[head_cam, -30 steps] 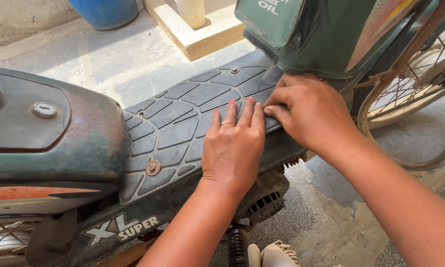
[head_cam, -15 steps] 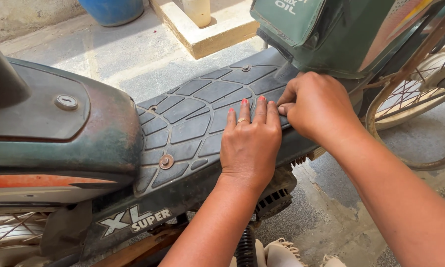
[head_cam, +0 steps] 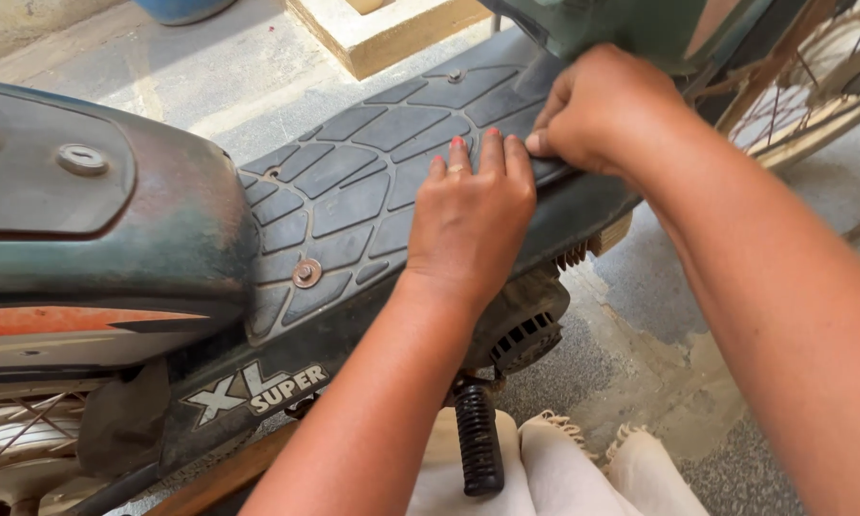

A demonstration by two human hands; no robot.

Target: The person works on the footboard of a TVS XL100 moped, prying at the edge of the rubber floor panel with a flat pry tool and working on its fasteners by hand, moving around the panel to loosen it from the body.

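Bright daylight, soft shadows, sharp centre, near forearm perhaps slightly blurred, mild edge distortion

The floor mat (head_cam: 353, 191) under the left hand (head_cam: 473, 215) looks like matt black rubber, moulded in raised panels with grooves between and dusted grey. A round metal washer (head_cam: 307, 273) set in it is dull and rusty. The side panel (head_cam: 162, 239) is green painted metal, worn, scuffed and faded, with little shine left. The kick pedal (head_cam: 477, 440) wears a ribbed black rubber sleeve. The ground (head_cam: 640, 373) is rough grey concrete, stained in patches. Pale cloth (head_cam: 563, 468) with a frayed fringe lies at the bottom edge, soft and matt.
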